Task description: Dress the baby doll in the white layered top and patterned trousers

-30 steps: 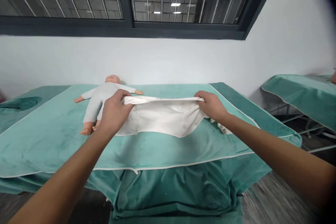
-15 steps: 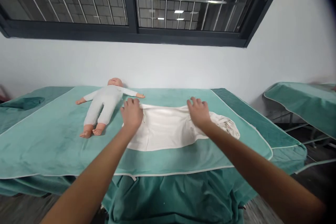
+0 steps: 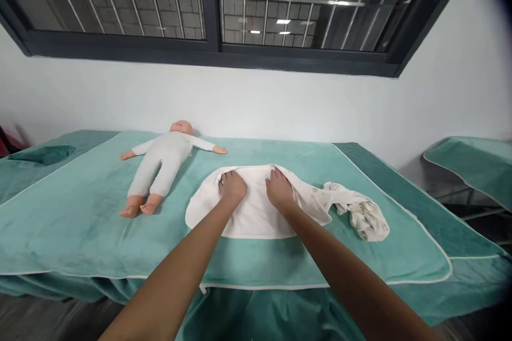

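A white baby garment [image 3: 244,213] lies spread on the teal towel [image 3: 80,224] that covers the table. My left hand [image 3: 232,185] and my right hand [image 3: 279,189] rest side by side on its far edge, fingers flat on the cloth and curled slightly over the edge. To the left a baby doll [image 3: 162,162] in a pale suit lies on its back, arms out, head toward the wall. A crumpled patterned white cloth [image 3: 360,213] trails off the garment's right side.
A white wall with a dark-framed window runs behind the table. A second table with a teal cover [image 3: 472,165] stands at the right. A dark green folded cloth [image 3: 44,154] lies at the far left. Floor shows below the table's front edge.
Both hands laid the garment down from a raised, stretched hold, then slid inward along its far edge until they were close together. The view shifted left.
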Demonstrator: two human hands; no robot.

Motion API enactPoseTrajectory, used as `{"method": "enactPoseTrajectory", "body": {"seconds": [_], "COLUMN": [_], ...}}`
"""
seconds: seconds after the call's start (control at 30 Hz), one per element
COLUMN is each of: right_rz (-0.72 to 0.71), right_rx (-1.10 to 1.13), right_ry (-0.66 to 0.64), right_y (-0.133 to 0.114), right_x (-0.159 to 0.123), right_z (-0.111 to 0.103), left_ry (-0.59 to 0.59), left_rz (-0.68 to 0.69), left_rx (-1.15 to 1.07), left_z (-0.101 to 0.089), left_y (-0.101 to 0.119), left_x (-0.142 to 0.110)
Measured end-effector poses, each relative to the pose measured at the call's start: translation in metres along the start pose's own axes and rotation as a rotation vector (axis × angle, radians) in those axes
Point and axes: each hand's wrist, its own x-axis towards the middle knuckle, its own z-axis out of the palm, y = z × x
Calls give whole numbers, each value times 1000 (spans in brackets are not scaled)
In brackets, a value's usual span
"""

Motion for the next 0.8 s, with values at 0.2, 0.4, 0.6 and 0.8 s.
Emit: {"method": "enactPoseTrajectory", "body": {"seconds": [0.2,0.4,0.6,0.8], "right_rz": [1,89,25,-13], "right_rx": [3,33,37,106], "right_ry": [1,24,29,-39], "right_y": [-5,-15,11,27], "right_x": [27,56,81,96], "right_z": [1,15,37,46], "left_ry": [123,263,216,111], "left_rz": [-88,-76,76,65], "left_rx": [-62,-93,-13,-1], "left_z": [9,33,50,51], "left_y": [20,37,14,7], "left_x": [25,54,79,94]}}
